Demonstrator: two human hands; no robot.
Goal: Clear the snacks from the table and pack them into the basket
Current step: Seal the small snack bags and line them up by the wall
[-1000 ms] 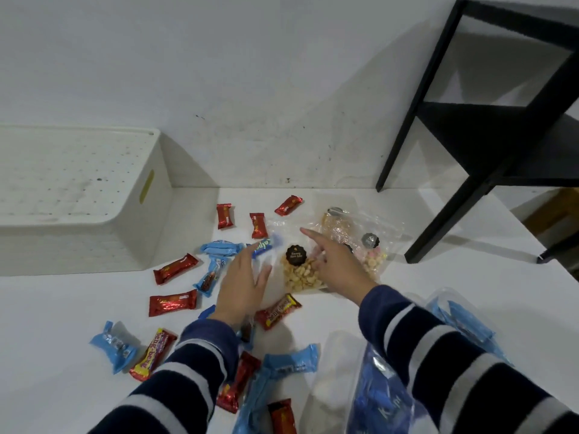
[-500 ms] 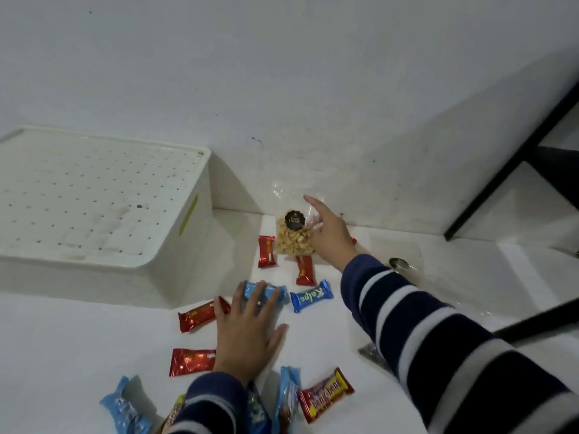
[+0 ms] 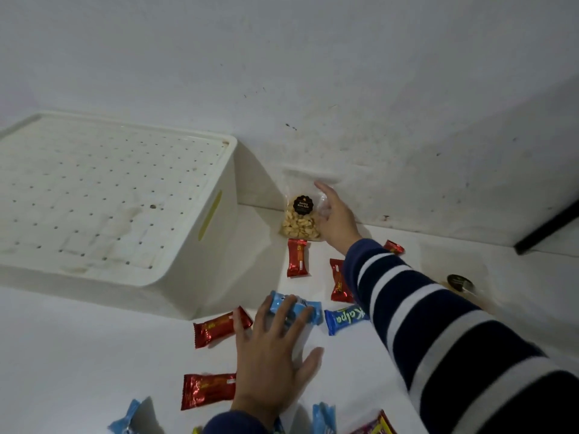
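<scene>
The right hand [image 3: 336, 219] pinched the clear bag of nuts [image 3: 300, 219] at its right edge, index finger stretched up along the plastic, holding it upright near the wall just right of the white basket [image 3: 200, 277]. The left hand [image 3: 275, 349] lay flat with fingers spread, fingertips resting on a light blue wrapper [image 3: 297, 308] on the table [image 3: 62, 355]. Compared with 0.5 s before, the bag sat slightly higher and closer to the basket, while the left hand had barely shifted. The bag's black round label was too small to read surely. A darker blue wrapper [image 3: 344, 319] read "Kalpa". 4 red wrappers lay around.
</scene>
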